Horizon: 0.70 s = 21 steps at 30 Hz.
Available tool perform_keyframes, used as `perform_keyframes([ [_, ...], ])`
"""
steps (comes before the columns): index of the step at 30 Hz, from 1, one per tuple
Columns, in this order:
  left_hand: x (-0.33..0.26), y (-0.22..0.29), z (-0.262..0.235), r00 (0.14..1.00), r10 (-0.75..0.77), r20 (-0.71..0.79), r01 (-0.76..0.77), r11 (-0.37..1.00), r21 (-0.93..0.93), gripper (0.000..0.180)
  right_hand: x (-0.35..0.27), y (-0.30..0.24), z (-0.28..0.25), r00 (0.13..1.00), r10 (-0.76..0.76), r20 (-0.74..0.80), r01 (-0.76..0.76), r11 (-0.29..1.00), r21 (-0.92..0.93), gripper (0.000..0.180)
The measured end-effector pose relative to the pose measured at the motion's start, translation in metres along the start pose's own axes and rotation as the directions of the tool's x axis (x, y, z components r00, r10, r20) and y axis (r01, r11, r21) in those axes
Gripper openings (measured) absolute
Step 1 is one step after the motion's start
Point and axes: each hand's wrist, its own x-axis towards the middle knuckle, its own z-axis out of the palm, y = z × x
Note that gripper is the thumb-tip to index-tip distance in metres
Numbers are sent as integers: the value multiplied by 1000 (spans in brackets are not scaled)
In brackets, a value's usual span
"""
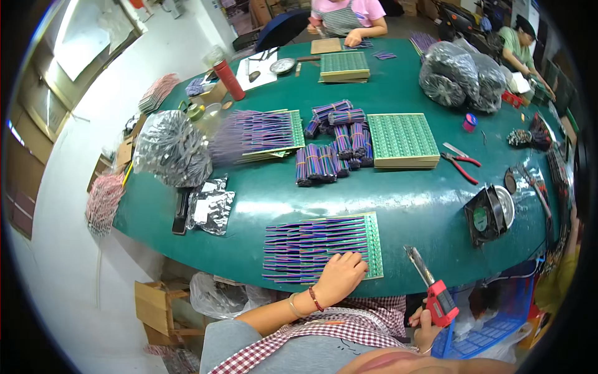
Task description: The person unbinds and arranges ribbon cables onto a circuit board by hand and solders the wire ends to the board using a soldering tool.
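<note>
A green circuit board panel (374, 243) lies at the table's near edge, with rows of thin purple, blue and black wires (305, 249) across most of it. My left hand (341, 274) rests on its near right part, fingers curled down at the wire ends. What the fingertips hold is hidden. To the right of the panel, my right hand (425, 327) grips a red-and-black soldering gun (441, 302). Its long metal front points up and left over the table edge, apart from the panel.
Bundled wires (321, 163) lie beside a stack of panels (403, 140). Another wired panel (265, 134) is further left. Red-handled pliers (462, 167) and a small black fan (484, 215) are on the right. Bagged goods (171, 149) sit left. Across the table a person (349, 19) works.
</note>
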Motion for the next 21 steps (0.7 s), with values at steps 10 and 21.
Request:
perform_keyframes([
  [10, 2, -11, -37, 999, -26, -39, 25, 1000, -16, 16, 10, 3, 8, 995, 32, -92, -17, 987, 159, 37],
  [21, -24, -10, -15, 965, -237, 114, 219, 964, 151, 73, 63, 0, 17, 998, 61, 8, -60, 934, 353, 45],
])
